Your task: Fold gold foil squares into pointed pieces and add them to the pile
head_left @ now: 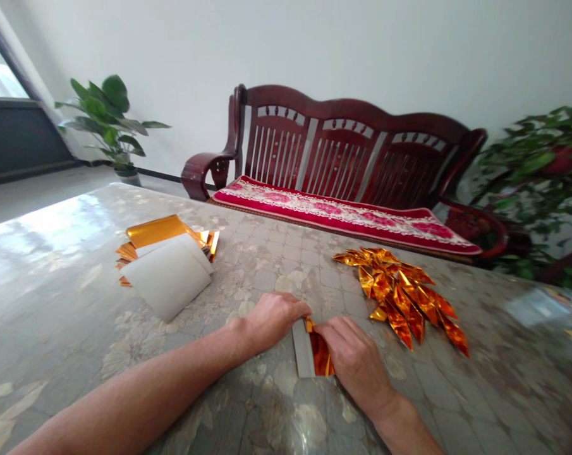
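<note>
On the surface (261, 253), near side: sheet (320, 357), gold and grey, partly folded, between the hands.
Left hand (277, 318): pinching the sheet's far end.
Right hand (354, 354): gripping its right side.
Done, I'd judge: folded pieces (399, 294), gold, heaped right; count unclear.
Remaining, I'd judge: this half-worked sheet, plus the stack (172, 275) at left, looks unworked.
Around: plastic bag (536, 306) far right; beyond, bench (330, 158), red cloth (337, 210), plants (108, 117) either side.
In the way: fingers hide part of the fold from where I stand; heap sits near the right hand.
</note>
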### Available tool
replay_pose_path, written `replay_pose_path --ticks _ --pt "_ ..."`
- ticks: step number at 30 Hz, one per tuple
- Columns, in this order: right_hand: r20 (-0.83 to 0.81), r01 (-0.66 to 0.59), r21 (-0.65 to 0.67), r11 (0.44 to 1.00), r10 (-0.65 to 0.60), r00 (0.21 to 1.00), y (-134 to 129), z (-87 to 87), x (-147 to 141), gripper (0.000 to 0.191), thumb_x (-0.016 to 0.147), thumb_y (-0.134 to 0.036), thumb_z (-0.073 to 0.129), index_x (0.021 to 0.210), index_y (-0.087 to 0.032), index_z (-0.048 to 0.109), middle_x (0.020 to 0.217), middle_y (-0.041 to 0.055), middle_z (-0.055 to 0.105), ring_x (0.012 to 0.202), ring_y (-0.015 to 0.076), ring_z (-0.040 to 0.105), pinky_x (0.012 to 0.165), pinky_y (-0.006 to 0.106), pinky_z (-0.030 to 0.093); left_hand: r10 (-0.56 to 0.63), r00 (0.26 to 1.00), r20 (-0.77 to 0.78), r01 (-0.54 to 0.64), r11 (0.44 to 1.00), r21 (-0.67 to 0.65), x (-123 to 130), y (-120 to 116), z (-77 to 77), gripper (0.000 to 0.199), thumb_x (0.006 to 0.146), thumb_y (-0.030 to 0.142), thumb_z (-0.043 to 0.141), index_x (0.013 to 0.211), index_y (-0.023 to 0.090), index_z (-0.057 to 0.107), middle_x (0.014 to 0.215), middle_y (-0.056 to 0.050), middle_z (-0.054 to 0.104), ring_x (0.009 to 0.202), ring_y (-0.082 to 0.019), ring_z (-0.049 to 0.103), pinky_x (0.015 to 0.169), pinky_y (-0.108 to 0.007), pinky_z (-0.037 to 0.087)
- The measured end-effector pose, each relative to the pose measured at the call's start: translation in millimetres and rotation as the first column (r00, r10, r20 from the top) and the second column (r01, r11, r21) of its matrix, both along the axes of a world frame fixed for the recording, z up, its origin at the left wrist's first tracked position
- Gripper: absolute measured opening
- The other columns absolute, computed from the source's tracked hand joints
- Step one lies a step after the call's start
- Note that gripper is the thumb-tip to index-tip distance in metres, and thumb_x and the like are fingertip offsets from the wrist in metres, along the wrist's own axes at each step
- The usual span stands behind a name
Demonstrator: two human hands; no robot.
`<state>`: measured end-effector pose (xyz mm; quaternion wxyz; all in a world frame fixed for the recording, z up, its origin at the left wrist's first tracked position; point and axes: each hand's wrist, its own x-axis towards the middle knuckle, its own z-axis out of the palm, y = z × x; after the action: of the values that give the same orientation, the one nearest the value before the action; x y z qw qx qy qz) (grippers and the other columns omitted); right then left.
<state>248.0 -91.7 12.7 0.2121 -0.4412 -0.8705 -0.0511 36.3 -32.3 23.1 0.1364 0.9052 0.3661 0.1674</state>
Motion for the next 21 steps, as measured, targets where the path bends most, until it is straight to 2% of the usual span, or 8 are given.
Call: replay_pose_path --ticks 4,8,15,18,21 --pt "0.039 -0.010 0.016 1.000 0.009 0.999 -0.2 1.8 -1.0 0.024 0.100 -0.012 0.045 0.103 -0.019 0.067 0.087 0.0048 0.062 0.083 0.0199 0.054 0.077 0.032 0.042 0.026 1.000 -0.009 -0.026 0.999 -0.034 -0.4 -1.9 4.6 0.023 0.097 0.018 0.049 0.102 0.025 0.071 0.096 -0.001 0.075 0.089 -0.017 0.070 0.075 -0.023 0.049" --pt "0.069 -0.013 0.044 0.999 0.010 0.998 -0.2 4.2 -2.4 0.023 0.099 -0.013 0.046 0.100 -0.019 0.068 0.085 0.0042 0.061 0.080 0.0194 0.053 0.074 0.032 0.040 -0.001 1.000 -0.001 0.000 0.999 -0.044 -2.2 -2.9 7.1 0.024 0.096 0.017 0.048 0.102 0.025 0.070 0.093 0.000 0.074 0.089 -0.017 0.070 0.074 -0.022 0.049" --pt "0.065 -0.025 0.036 0.999 0.023 0.998 0.1 3.3 -1.5 0.022 0.100 -0.014 0.047 0.101 -0.020 0.069 0.084 0.0038 0.059 0.080 0.0189 0.050 0.073 0.031 0.038 -0.008 0.999 -0.038 0.008 1.000 0.000 -2.5 -4.0 9.7 0.022 0.097 0.018 0.048 0.098 0.023 0.069 0.087 -0.002 0.071 0.085 -0.019 0.069 0.072 -0.024 0.049" --pt "0.062 -0.032 0.037 0.999 0.030 0.998 0.9 2.4 -0.7 0.022 0.100 -0.015 0.048 0.101 -0.020 0.069 0.083 0.0036 0.060 0.079 0.0188 0.050 0.073 0.031 0.038 -0.043 0.998 -0.034 0.044 0.999 0.023 -3.1 -3.6 8.1 0.022 0.098 0.018 0.047 0.099 0.023 0.068 0.088 -0.002 0.071 0.088 -0.018 0.068 0.084 -0.027 0.049" --pt "0.052 -0.051 0.032 0.998 0.049 0.997 1.9 3.0 -0.5 0.022 0.100 -0.015 0.047 0.100 -0.020 0.069 0.085 0.0039 0.061 0.081 0.0186 0.051 0.074 0.031 0.038 -0.108 0.992 -0.060 0.111 0.992 0.060 -4.5 -3.3 6.0 0.023 0.096 0.014 0.049 0.103 0.024 0.068 0.091 -0.001 0.072 0.090 -0.017 0.068 0.103 -0.033 0.042"
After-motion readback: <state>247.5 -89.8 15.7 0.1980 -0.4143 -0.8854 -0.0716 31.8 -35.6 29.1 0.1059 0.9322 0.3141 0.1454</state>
